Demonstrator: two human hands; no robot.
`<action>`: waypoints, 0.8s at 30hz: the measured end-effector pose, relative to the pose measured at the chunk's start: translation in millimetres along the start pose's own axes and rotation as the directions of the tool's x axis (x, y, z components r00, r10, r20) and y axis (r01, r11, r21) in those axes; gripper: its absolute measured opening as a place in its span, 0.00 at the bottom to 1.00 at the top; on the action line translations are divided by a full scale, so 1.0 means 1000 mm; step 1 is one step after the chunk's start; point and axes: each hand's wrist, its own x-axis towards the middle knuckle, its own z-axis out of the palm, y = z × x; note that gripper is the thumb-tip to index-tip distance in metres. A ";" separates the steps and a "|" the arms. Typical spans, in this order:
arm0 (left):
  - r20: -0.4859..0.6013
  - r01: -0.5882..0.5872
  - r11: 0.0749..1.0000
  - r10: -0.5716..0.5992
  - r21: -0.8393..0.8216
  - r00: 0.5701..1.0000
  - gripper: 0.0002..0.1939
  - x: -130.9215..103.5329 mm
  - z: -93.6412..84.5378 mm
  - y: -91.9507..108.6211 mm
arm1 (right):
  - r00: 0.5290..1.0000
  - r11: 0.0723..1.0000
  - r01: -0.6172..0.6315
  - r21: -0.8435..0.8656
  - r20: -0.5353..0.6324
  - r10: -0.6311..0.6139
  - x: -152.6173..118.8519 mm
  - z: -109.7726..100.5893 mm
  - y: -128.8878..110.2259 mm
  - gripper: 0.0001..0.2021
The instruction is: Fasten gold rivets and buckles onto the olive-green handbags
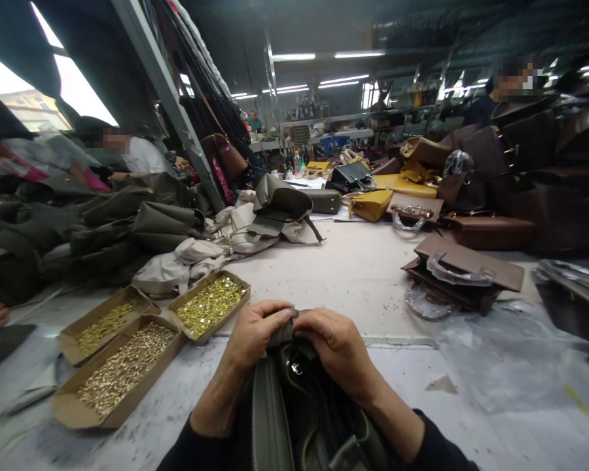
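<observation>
A dark olive handbag (273,412) stands close in front of me, its mouth facing up and its zipper edge showing. My left hand (258,330) pinches the bag's far top edge between thumb and fingers. Right beside it, my right hand (331,343) is closed on the same edge, fingers curled inward. Whether a small fitting sits between the fingertips is hidden. A shiny metal piece shows inside the opening just below the hands. Left of my hands lies a cardboard tray of gold-coloured fasteners (245,292).
Two more cardboard trays (61,412) of small metal parts stand at the left. Olive bag pieces (167,222) and pale cloth (160,271) pile behind them. Brown handbags (491,232), yellow bags (373,204) and clear plastic (510,366) lie at the right. Co-workers sit at left; another person is at far right.
</observation>
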 end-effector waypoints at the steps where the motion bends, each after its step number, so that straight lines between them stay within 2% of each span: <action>1: 0.010 -0.005 1.000 0.005 -0.007 1.000 0.16 0.000 0.001 -0.003 | 1.000 1.000 0.002 0.008 -0.005 -0.002 -0.004 0.002 0.002 0.09; 6: 0.015 0.004 0.998 -0.003 -0.063 1.000 0.17 -0.005 0.005 -0.013 | 0.998 1.000 0.002 0.004 -0.063 -0.002 -0.016 0.006 0.005 0.11; 12: 0.007 0.031 0.994 -0.031 -0.109 1.000 0.16 -0.012 0.005 -0.013 | 0.990 1.000 -0.017 -0.012 -0.143 0.015 -0.017 0.014 0.004 0.13; 19: -0.020 -0.019 0.994 0.017 -0.103 1.000 0.14 -0.017 0.007 -0.011 | 0.982 0.986 -0.129 0.106 -0.125 0.141 -0.018 0.017 0.000 0.11; 24: -0.026 -0.052 0.994 0.050 -0.096 0.998 0.13 -0.021 0.008 -0.011 | 0.973 0.983 -0.173 0.066 -0.146 0.181 -0.020 0.022 -0.001 0.10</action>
